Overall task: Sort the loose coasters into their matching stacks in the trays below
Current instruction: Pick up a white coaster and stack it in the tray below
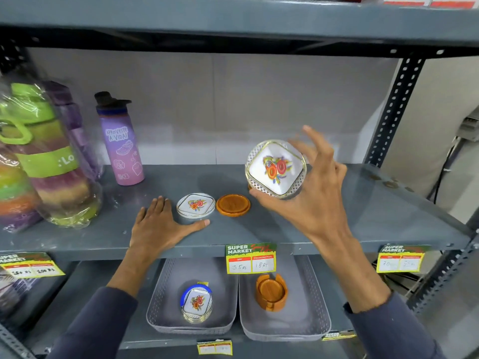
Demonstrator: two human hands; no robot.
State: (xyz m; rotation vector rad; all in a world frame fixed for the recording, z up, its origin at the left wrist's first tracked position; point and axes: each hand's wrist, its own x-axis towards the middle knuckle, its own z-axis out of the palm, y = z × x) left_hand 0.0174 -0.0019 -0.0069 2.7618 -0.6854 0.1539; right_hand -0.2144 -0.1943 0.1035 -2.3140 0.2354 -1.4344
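Observation:
My right hand holds a white floral coaster tilted up above the grey shelf. On the shelf lie a second white floral coaster and a round brown wooden coaster, side by side. My left hand rests flat on the shelf, fingers apart, just left of the lying floral coaster. One level below, the left grey tray holds a stack of floral coasters in a blue holder. The right grey tray holds a wooden coaster stack.
A purple bottle stands at the shelf's left, with wrapped green and purple bottles further left. Price tags hang on the shelf's front edge. A perforated upright borders the right side.

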